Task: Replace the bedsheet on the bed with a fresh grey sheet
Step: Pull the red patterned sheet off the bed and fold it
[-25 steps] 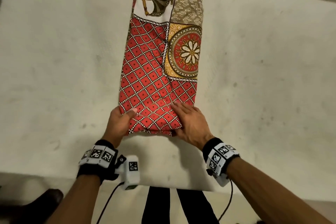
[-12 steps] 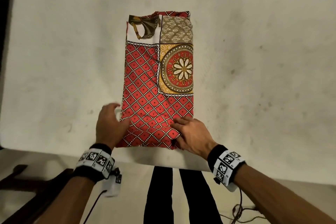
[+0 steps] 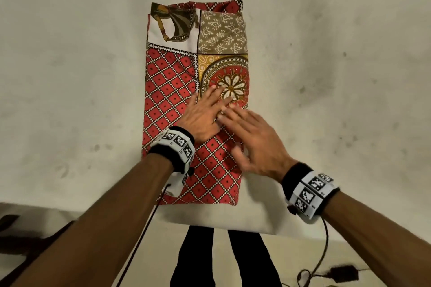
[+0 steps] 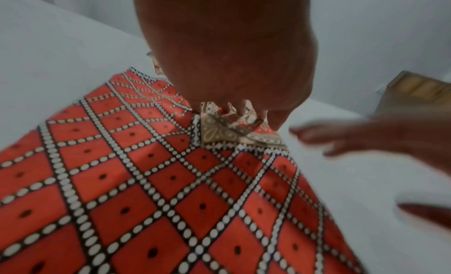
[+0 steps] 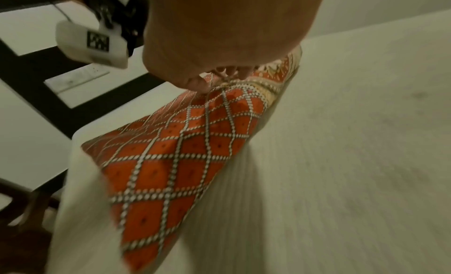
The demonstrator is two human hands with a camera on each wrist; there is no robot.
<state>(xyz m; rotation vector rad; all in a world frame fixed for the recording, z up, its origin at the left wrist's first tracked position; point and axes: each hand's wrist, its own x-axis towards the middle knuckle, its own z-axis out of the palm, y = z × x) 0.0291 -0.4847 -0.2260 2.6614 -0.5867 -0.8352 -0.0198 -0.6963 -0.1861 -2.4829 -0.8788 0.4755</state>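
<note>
A folded red patterned bedsheet (image 3: 172, 91) lies lengthwise on the bare off-white mattress (image 3: 70, 77), its near end close to the mattress's front edge. My left hand (image 3: 205, 112) lies flat on the sheet's middle, fingers straight and reaching onto the round flower motif. My right hand (image 3: 254, 142) is spread over the sheet's right side just behind the left fingers, blurred by motion. The left wrist view shows the red diamond print (image 4: 146, 181) under the left hand (image 4: 231, 66). In the right wrist view the sheet (image 5: 183, 152) stretches along the mattress (image 5: 354, 143). No grey sheet is in view.
The mattress's front edge (image 3: 221, 223) runs across below my arms, with my dark trouser legs (image 3: 196, 258) beneath it. A dark wooden frame (image 3: 28, 240) shows at lower left. Cables and a black adapter (image 3: 342, 274) lie on the floor at lower right.
Both hands left the sheet's near end and moved forward onto its middle, now lying flat. The head camera moved closer over the bed.
</note>
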